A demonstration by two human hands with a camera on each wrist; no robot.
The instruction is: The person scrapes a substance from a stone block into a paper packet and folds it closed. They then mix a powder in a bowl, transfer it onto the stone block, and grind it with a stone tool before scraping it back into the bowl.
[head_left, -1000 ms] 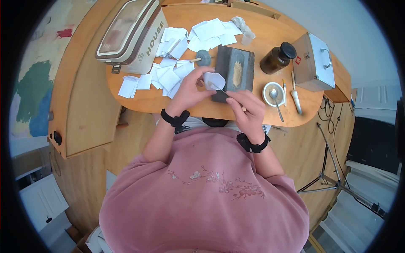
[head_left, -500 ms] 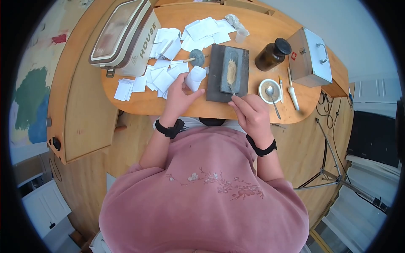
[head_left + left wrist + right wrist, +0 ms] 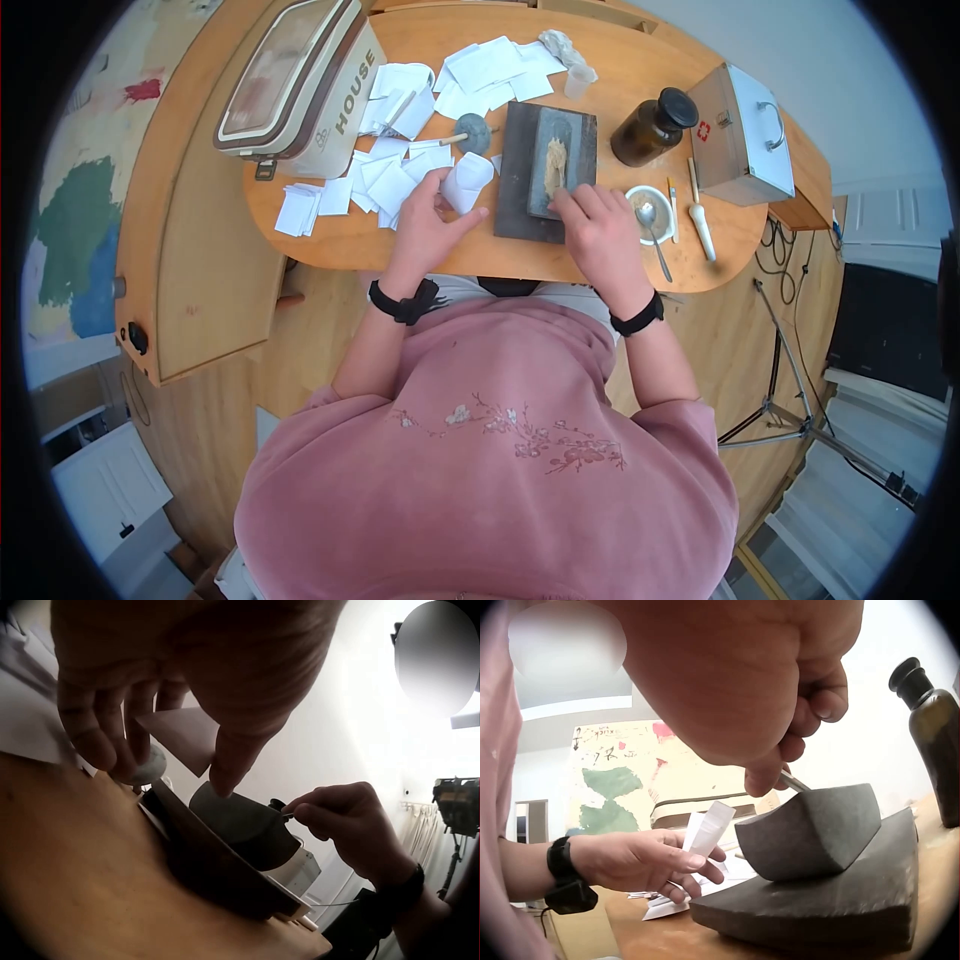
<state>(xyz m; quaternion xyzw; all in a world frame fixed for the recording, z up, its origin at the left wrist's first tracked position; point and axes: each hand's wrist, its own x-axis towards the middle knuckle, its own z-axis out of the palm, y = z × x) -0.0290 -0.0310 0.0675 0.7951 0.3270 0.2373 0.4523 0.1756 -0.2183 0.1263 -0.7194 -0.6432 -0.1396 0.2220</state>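
Observation:
My left hand [image 3: 425,225] holds a white folded paper [image 3: 467,183] between fingers and thumb, upright left of the dark slab; its thumb stretches out to the right. On the slab [image 3: 518,200] sits a grey stone grinding trough [image 3: 562,125] with tan powder [image 3: 555,165] along its hollow. My right hand [image 3: 605,235] is at the trough's near end, pinching a thin metal tool [image 3: 795,781] that slants down over the rim. The tool's far end is hidden. A round grey grinding wheel [image 3: 472,132] with a wooden handle lies behind the folded paper.
Loose white papers [image 3: 390,185] spread over the left and back of the table. To the right stand a brown jar [image 3: 645,135], a white bowl [image 3: 665,228] with a spoon, a brush [image 3: 673,210] and a metal case [image 3: 745,150]. A large HOUSE box [image 3: 320,130] stands left.
My left hand has moved left, away from my right hand, with the folded paper. The metal tool has gone from the paper's mouth to the powder trough, and my right hand has shifted right.

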